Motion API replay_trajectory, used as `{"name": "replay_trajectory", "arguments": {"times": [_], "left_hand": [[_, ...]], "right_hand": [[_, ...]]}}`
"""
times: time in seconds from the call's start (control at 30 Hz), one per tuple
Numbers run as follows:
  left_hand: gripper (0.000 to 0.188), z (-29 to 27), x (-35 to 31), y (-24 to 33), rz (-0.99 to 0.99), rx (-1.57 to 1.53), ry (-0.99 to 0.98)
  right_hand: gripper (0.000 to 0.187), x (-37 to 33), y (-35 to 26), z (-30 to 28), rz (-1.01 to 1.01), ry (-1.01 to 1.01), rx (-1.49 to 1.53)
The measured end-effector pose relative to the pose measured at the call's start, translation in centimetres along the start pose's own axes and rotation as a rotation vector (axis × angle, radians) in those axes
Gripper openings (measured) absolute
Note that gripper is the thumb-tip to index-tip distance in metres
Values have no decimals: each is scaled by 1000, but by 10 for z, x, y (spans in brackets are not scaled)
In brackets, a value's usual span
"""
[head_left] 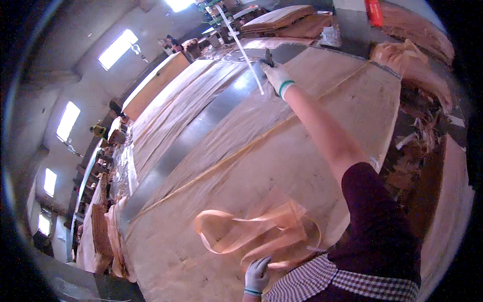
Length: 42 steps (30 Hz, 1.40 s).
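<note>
At the far side of a wide stack of thin wood veneer sheets (241,176), my right arm is stretched out. My right hand (277,79), in a white glove with a green cuff, is closed round a dark-handled tool (268,58); its exact kind is not clear. Close to my body, my left hand (256,276) wears a matching glove, its fingers extended beside a curled veneer strip (221,244). Whether those fingers touch the strip I cannot make out. The strip lies in loose loops over a thin, see-through veneer piece (289,221).
A long white rod (241,50) slants down beside my right hand. A grey metal strip (201,121) crosses between the sheets. More veneer stacks (279,17) stand at the back, with torn scraps (420,136) on the right. Another person (173,44) is far off.
</note>
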<state>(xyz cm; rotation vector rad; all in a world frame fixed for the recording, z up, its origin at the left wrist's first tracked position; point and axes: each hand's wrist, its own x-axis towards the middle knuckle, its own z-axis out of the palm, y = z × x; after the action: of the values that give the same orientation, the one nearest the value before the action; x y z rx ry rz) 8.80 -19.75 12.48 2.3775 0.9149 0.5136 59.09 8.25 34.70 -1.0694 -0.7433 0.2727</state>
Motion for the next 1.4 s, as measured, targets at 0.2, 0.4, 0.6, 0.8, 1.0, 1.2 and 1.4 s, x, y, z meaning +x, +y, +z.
{"name": "replay_trajectory", "arguments": {"times": [0.2,0.4,0.6,0.8,1.0,1.2,1.4], "left_hand": [[26,-13,4,15,-254,77,115],[26,-21,43,33,-667,-317,64],[39,11,22,-11,-568,21,71],[39,11,56,-18,-368,-5,-25],[38,12,45,-25,-296,77,-10],[35,27,8,-19,-309,111,-14],[33,18,-12,-6,-219,73,73]], "right_hand": [[46,121,62,77,156,-28,-531],[39,325,137,113,-52,-11,-467],[21,266,119,153,414,-475,635],[13,224,67,153,410,-413,665],[24,201,56,131,245,-422,-81],[25,79,36,117,66,-353,-330],[25,44,38,89,240,-297,-119]]}}
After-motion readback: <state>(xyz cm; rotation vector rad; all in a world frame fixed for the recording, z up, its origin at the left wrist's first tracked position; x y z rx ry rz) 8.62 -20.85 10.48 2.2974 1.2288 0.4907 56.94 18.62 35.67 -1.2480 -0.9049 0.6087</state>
